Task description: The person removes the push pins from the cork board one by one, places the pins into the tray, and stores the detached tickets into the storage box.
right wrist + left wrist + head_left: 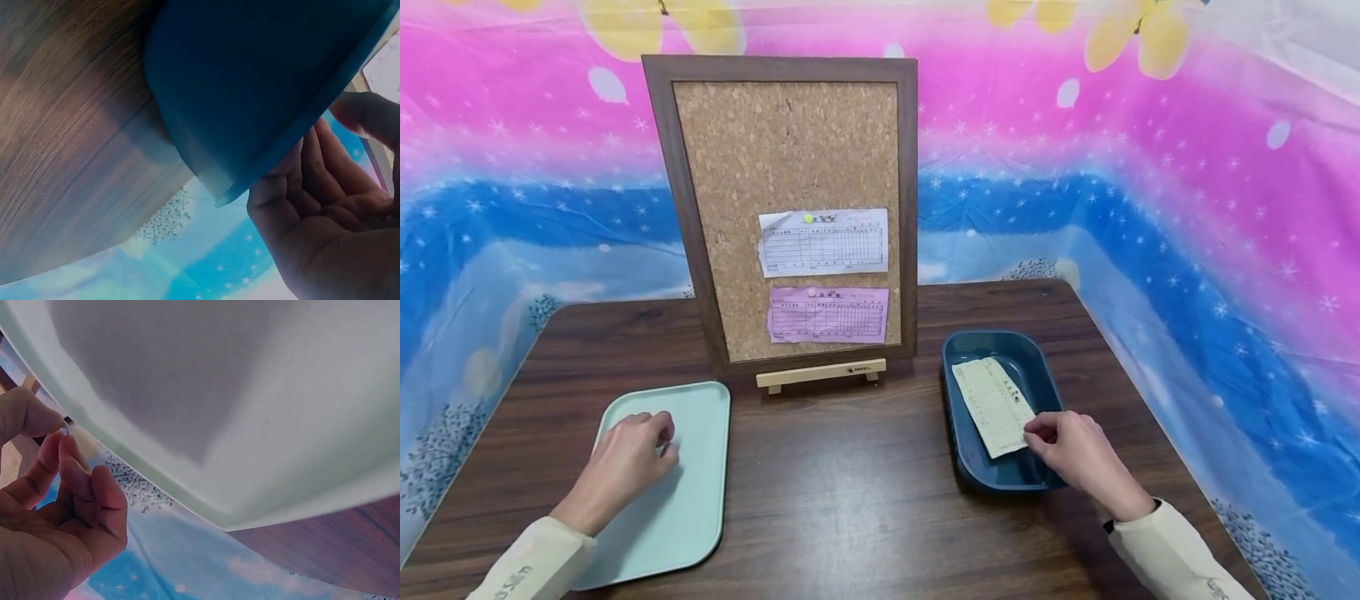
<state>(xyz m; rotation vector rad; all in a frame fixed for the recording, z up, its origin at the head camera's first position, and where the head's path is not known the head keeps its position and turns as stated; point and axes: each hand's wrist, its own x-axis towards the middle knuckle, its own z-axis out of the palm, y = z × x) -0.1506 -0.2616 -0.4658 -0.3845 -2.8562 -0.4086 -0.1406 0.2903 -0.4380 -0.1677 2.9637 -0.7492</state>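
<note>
In the head view my right hand pinches the near right edge of a pale yellow printed slip, which lies tilted in a dark blue dish. The dish wall hides that slip in the right wrist view. Over a pale green tray hovers my left hand. Its thumb and finger pinch a small pale thing, too small to make out. A cork board in a brown frame carries a white slip, held by a yellow-green pin, above a pink slip with a pale pin.
The board leans on a light wooden stand at the back of the dark wooden table. The tray is left of the stand, the dish right. A patterned pink and blue cloth hangs around the table.
</note>
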